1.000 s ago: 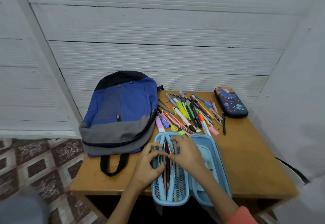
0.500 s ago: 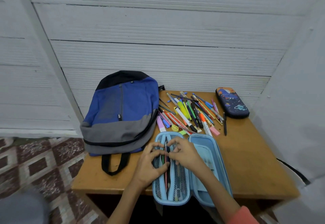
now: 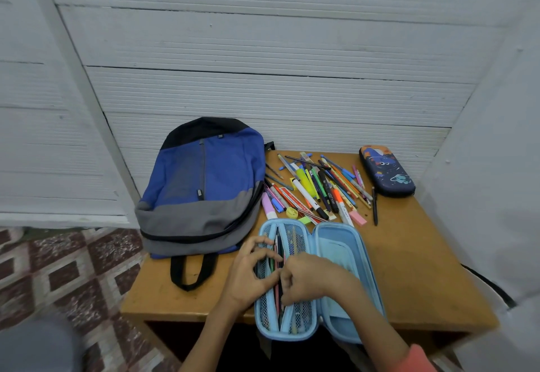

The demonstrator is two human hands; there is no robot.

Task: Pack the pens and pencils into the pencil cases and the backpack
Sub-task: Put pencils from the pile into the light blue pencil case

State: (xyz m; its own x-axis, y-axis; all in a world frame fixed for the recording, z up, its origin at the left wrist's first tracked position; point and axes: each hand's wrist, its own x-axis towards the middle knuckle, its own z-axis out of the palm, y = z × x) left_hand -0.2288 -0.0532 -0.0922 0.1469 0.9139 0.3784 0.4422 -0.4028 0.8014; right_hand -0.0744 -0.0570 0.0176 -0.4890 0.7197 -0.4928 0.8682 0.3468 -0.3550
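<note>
A light blue pencil case lies open at the table's front edge. Its left half has mesh pockets and holds several pens. My left hand grips the left side of that half, fingers curled over its edge and mesh. My right hand is curled over the middle of the case and pinches the pens standing in it. A loose pile of pens and pencils lies behind the case. The blue, grey and black backpack lies flat at the left, zipped.
A dark blue printed pencil case lies shut at the table's back right corner. A black pen lies apart, right of the pile. The wooden table stands against a white wall, with patterned floor tiles to the left.
Both hands have slid from the far part of the open case toward its near end, still working on the pens inside. The pile and backpack have not moved.
</note>
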